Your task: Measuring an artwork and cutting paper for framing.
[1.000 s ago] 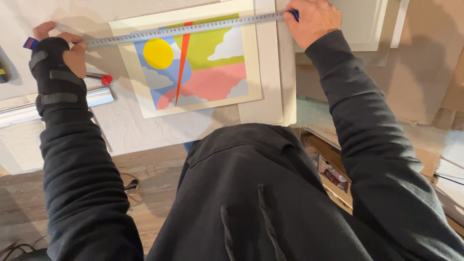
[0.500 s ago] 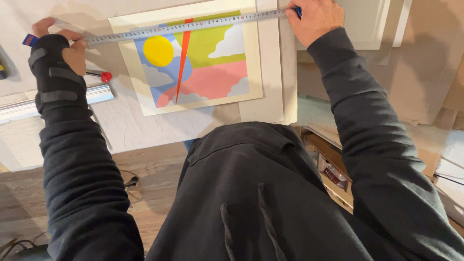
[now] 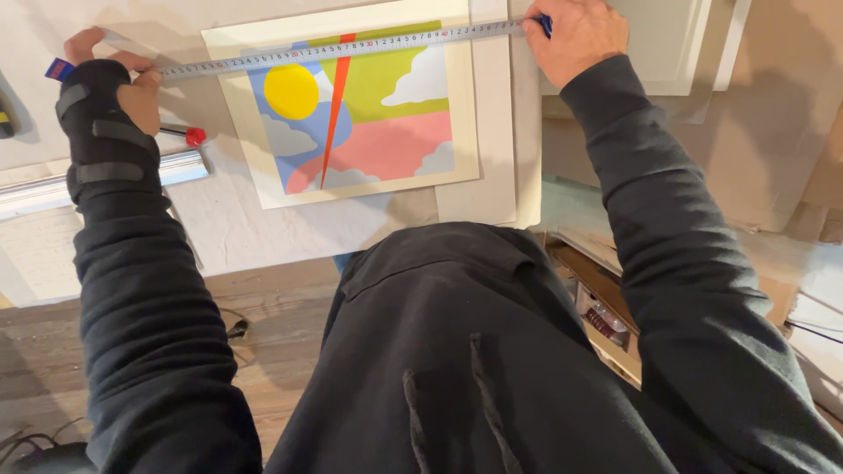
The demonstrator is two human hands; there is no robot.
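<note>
The long metal ruler (image 3: pixel 351 46) lay flat across the top of a colourful print (image 3: pixel 360 110), running from the far left of the white work surface (image 3: pixel 219 224) to just past the print's right-hand border, tilted slightly so that its right end sat higher in the view. It was a thin silver strip with fine graduations along one edge and blue caps at both ends. Beneath it the print showed a yellow disc, white clouds, green and pink fields and a narrow red wedge, all inside a cream margin, and it rested on a pale backing board (image 3: pixel 492 132). The step in hand looked like measuring or aligning across the print's width, with the straightedge being held steady at both ends. The left hand (image 3: pixel 118 88), wrapped in a black wrist brace, pinched the ruler's left end between thumb and curled fingers. The right hand (image 3: pixel 575 39) pressed down on the right end, fingers close together and bent over the blue cap. A next move would seem to call for keeping the ruler from sliding while one hand let go, since both were occupied. Near the left hand lay a red-tipped tool (image 3: pixel 186 135) and a silver metal bar (image 3: pixel 105 180); brown cardboard (image 3: pixel 764 149) lay off to the right.
</note>
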